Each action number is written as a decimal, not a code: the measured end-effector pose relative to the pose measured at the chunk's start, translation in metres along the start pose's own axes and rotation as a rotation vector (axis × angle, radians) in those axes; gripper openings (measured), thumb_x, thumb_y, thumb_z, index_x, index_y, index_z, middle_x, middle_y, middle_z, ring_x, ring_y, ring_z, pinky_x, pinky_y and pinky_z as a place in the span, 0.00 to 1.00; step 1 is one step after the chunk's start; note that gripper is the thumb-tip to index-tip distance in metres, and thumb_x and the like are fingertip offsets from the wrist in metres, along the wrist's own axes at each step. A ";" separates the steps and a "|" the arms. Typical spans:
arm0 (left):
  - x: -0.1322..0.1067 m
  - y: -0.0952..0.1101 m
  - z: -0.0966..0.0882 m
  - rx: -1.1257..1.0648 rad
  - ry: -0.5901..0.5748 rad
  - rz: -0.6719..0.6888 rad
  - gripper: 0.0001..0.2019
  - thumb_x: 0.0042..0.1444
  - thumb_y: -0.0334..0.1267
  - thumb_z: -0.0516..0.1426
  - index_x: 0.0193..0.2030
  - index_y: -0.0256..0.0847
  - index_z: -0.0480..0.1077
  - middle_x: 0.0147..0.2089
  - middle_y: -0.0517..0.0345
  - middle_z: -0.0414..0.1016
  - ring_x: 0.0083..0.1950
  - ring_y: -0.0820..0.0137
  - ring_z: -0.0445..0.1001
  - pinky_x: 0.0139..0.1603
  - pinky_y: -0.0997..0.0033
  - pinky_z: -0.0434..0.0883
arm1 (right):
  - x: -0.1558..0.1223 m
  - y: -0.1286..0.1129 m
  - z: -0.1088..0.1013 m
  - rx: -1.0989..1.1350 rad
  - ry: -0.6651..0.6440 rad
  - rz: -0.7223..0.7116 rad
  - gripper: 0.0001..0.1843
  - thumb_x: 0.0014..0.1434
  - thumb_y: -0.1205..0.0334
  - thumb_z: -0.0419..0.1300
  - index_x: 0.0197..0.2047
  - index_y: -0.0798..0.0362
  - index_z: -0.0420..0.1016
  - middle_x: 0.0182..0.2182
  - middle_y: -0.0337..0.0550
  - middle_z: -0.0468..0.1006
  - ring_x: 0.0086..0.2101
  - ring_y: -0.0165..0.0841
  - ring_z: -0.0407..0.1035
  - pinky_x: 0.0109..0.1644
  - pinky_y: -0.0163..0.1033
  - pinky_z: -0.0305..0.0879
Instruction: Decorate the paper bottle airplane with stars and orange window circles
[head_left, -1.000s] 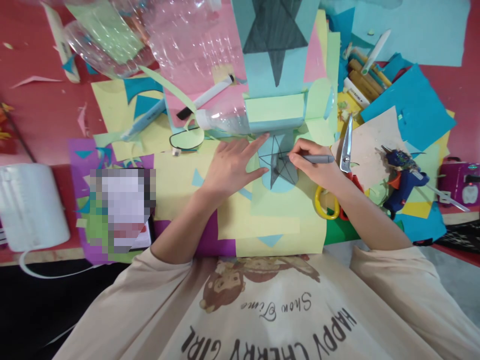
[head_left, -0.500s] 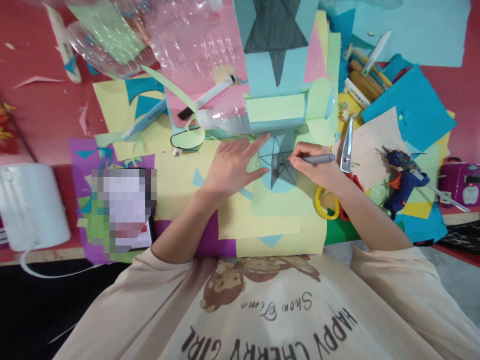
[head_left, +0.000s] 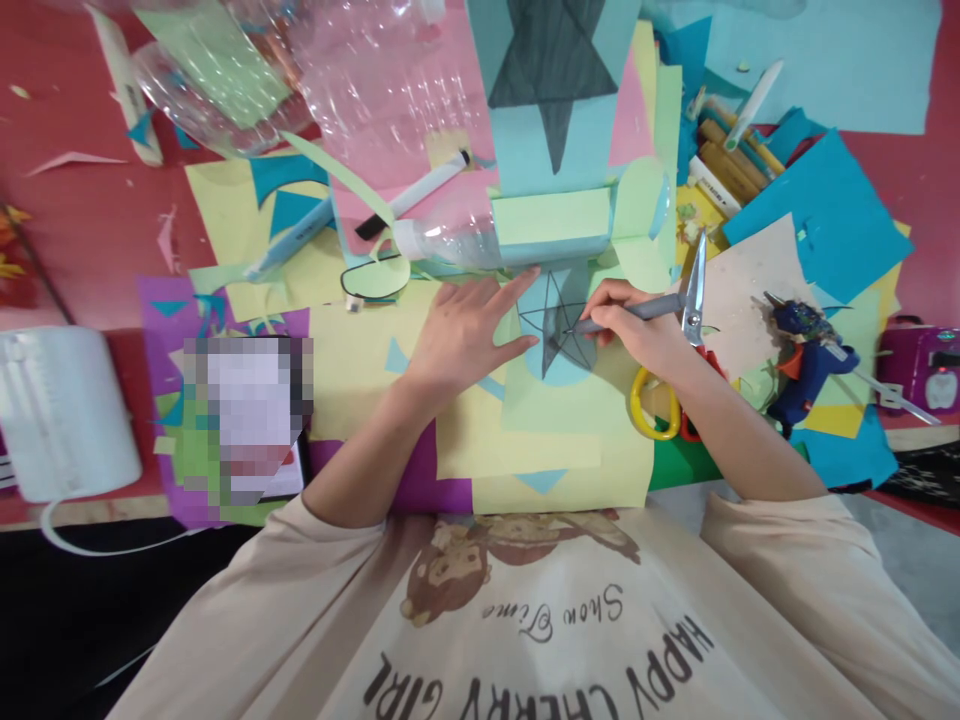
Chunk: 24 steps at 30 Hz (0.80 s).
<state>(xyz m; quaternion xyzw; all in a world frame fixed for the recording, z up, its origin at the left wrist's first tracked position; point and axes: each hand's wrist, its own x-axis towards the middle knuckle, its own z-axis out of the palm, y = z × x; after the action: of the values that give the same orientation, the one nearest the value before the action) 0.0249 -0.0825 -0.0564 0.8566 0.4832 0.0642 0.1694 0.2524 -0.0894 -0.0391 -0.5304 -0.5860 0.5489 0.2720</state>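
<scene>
Blue paper, cut to a rounded disc (head_left: 556, 368), lies on a yellow sheet (head_left: 375, 370) in the middle of a table crowded with coloured offcuts, just in front of the person's chest. A five-pointed star (head_left: 559, 325) is drawn on it in dark ink, part of it shaded.

From the head camera, the left hand (head_left: 461, 335) lies flat on the paper beside the star. Its fingers are loosely spread, the forefinger reaching along the disc's upper edge and the thumb out toward the star. The right hand (head_left: 637, 335) pinches a grey pen (head_left: 637, 310) between thumb and first fingers, the others curled under. The nib rests inside the star.

The pen's long axis runs nearly level across the picture. Its tip points left toward the holding hand, and its back end rises a little to the right, over the blades of the scissors (head_left: 694, 290).

To my eye, the shading goes best with short strokes that stop at the drawn lines. The flat hand should press firmly enough that the disc cannot slide, with its thumb clear of the nib.

A glue gun (head_left: 806, 350) lies well to the right, a clear plastic bottle (head_left: 442, 240) just beyond the left fingertips, and a larger shaded star (head_left: 551, 60) farther back.
</scene>
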 end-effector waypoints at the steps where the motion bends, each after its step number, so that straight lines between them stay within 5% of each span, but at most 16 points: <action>1: 0.000 0.000 0.000 0.002 -0.003 -0.001 0.32 0.59 0.48 0.57 0.68 0.44 0.56 0.41 0.53 0.72 0.44 0.59 0.71 0.47 0.61 0.64 | -0.001 -0.001 0.000 0.020 -0.007 -0.005 0.08 0.58 0.62 0.54 0.29 0.52 0.70 0.22 0.35 0.72 0.22 0.27 0.65 0.29 0.34 0.60; 7: 0.000 0.000 -0.001 -0.004 -0.013 -0.002 0.32 0.59 0.49 0.57 0.69 0.44 0.56 0.41 0.52 0.72 0.44 0.58 0.72 0.47 0.61 0.64 | -0.005 -0.004 0.007 -0.165 -0.010 -0.067 0.13 0.55 0.55 0.62 0.25 0.53 0.69 0.19 0.34 0.67 0.22 0.25 0.58 0.26 0.34 0.53; 16: 0.001 0.002 -0.003 -0.032 -0.049 -0.034 0.32 0.59 0.48 0.57 0.69 0.43 0.57 0.41 0.52 0.72 0.44 0.58 0.71 0.47 0.59 0.63 | -0.005 -0.005 0.011 -0.214 0.000 -0.071 0.17 0.57 0.62 0.57 0.20 0.52 0.58 0.17 0.33 0.61 0.21 0.24 0.53 0.26 0.35 0.50; 24: 0.000 0.001 -0.001 -0.008 -0.018 -0.011 0.32 0.59 0.49 0.57 0.69 0.44 0.56 0.42 0.52 0.72 0.46 0.57 0.72 0.47 0.60 0.64 | -0.004 0.000 0.004 0.025 -0.014 0.005 0.15 0.61 0.49 0.57 0.32 0.52 0.72 0.21 0.36 0.72 0.20 0.25 0.62 0.25 0.33 0.58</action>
<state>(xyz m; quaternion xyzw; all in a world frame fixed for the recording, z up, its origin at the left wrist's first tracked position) 0.0255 -0.0825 -0.0556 0.8538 0.4860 0.0575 0.1774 0.2500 -0.0940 -0.0391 -0.5246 -0.5796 0.5606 0.2730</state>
